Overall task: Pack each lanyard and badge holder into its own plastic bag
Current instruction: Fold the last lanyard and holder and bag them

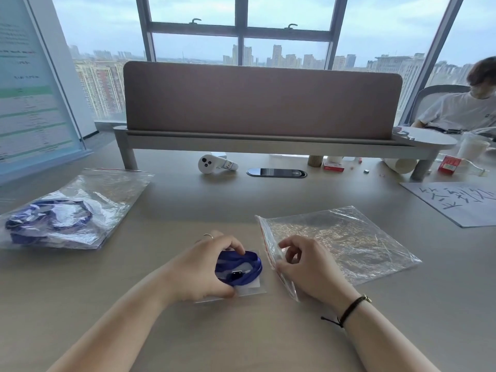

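A coiled blue lanyard [241, 267] lies on a clear badge holder [251, 288] at the near middle of the table. My left hand [200, 267] is closed around the coil and the holder's left side. Just to the right lies an empty clear zip bag [341, 242] with a red seal strip. My right hand [306, 267] pinches the bag's open left edge and lifts it slightly. At the far left a pile of clear bags [88, 205] holds blue lanyards [45, 218].
A brown desk divider [263, 100] on a raised shelf crosses the back. Under it lie a white controller [212, 163], a black oval cable port [276, 173] and small boxes. A sheet with handwriting [461, 202] lies at right. Another person [461, 103] sits at back right.
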